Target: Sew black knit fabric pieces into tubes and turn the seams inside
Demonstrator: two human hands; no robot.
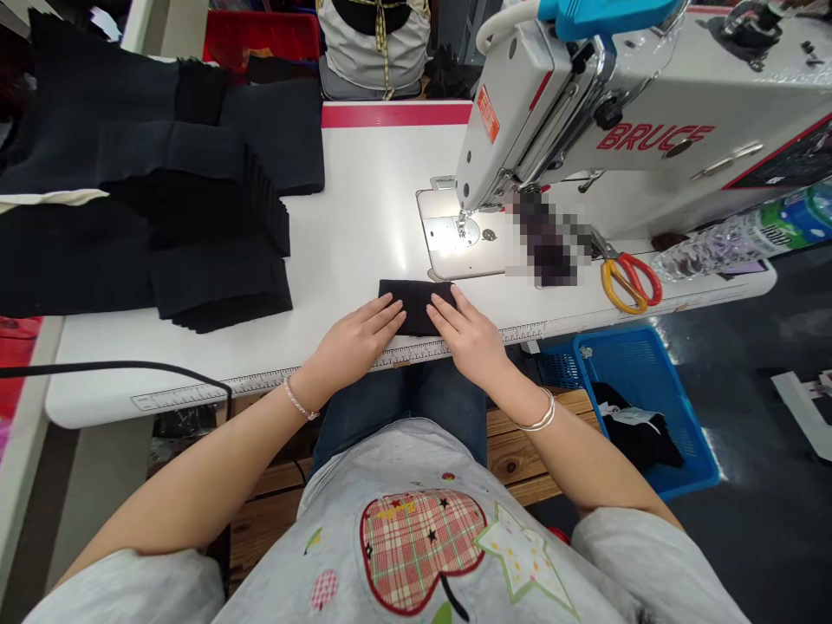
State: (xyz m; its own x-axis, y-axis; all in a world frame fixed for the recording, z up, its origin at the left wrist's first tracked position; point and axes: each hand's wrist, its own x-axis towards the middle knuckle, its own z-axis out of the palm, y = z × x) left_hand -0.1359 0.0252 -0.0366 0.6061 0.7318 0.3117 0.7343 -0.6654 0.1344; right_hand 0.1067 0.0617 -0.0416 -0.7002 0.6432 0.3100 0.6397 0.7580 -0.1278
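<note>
A small folded black cloth [416, 310] lies on the white table near its front edge, just below the metal plate of the sewing machine. My left hand [354, 340] rests with its fingertips flat on the cloth's left part, fingers stretched out. On the right part lie the extended fingers of my right hand [472, 338]. The thumbs are partly hidden. Beyond the cloth stands the sewing machine [624, 130], its needle foot [462, 224] lit over the plate. Stacks of black cloth pieces [214, 260] cover the table's left side.
Scissors [629, 282] with red and yellow handles and a plastic bottle [728, 243] lie at the right. A blue basket [669, 373] with dark cloth stands below. A ruler strip [260, 379] runs along the front edge; a black cable [143, 367] crosses the left corner. Another person [373, 43] sits opposite.
</note>
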